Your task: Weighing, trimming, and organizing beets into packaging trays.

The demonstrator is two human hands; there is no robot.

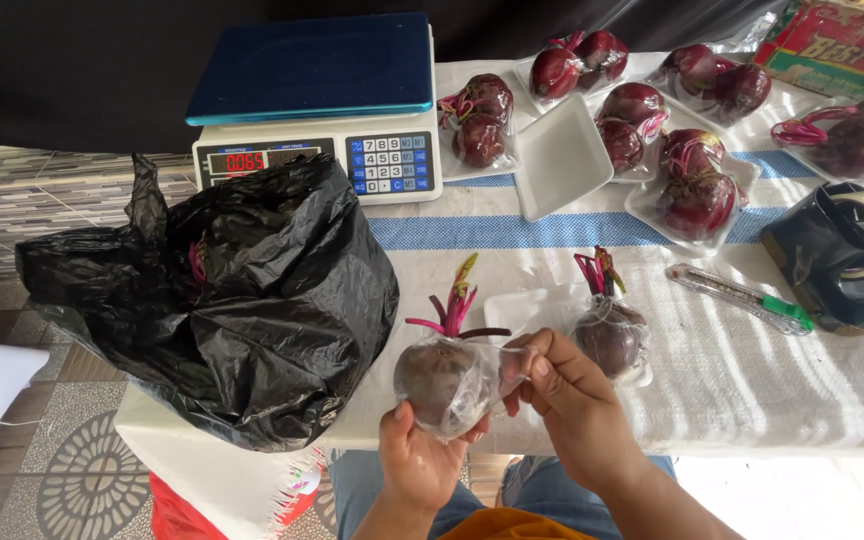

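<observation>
1. My left hand holds a beetroot from below, the fingers curled around its lower side; the palm is hidden behind the root.
2. My right hand pinches the clear plastic wrap at the right side of this beetroot, thumb and fingers pressed together on the film. The film is hard to see, only some shine shows.
3. The beetroot is above the front edge of the table, just right of a black plastic bag.
4. A second wrapped beetroot lies on a white tray, partly covered by my right hand.
5. Inside the bag only a little pink stem shows.
6. The tape dispenser is cut off at the right edge.
</observation>
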